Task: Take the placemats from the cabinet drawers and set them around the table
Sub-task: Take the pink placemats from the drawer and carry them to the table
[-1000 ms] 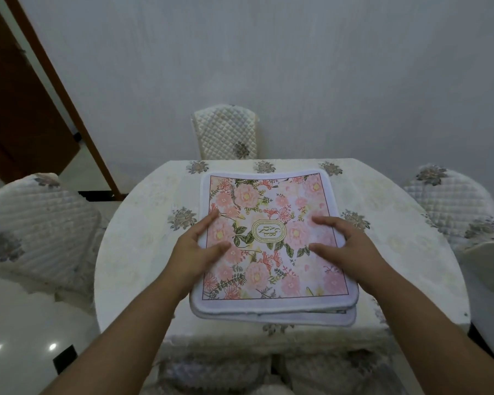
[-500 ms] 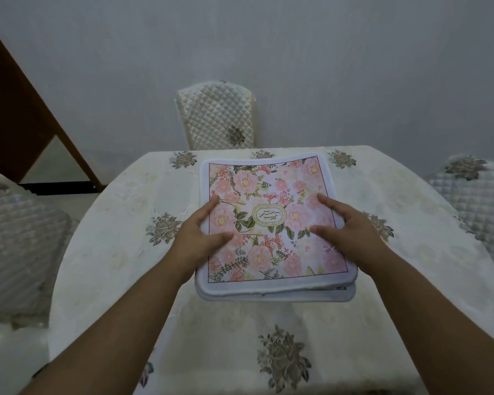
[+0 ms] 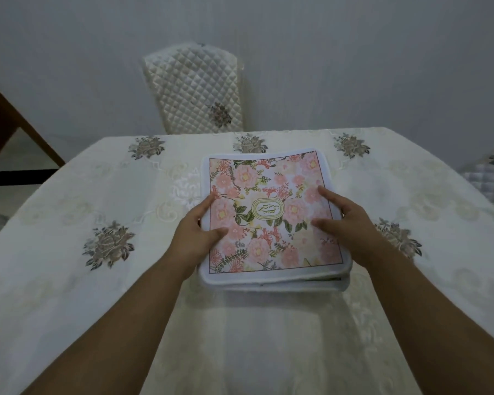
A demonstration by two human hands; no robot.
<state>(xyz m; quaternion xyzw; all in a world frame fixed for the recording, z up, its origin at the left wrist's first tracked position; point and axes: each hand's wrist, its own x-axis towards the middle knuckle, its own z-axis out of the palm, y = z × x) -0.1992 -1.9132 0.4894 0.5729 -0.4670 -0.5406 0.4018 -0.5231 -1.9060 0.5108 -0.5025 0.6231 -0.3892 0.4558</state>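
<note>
A stack of floral placemats, pink flowers with white borders, lies flat near the middle of the table, which wears a cream embroidered cloth. My left hand grips the stack's left edge, thumb on top and fingers along the side. On the right edge sits my right hand, thumb and forefinger spread over the top mat and the other fingers curled over the rim. Only the top mat's pattern shows; lower mats appear just as white edges at the front.
A quilted chair stands at the table's far side against the grey wall. Part of another quilted chair shows at the right edge. A dark wooden door frame is at the far left.
The stack has slid with both hands from the table's near edge toward the middle. My view has come closer and lower over the table.
</note>
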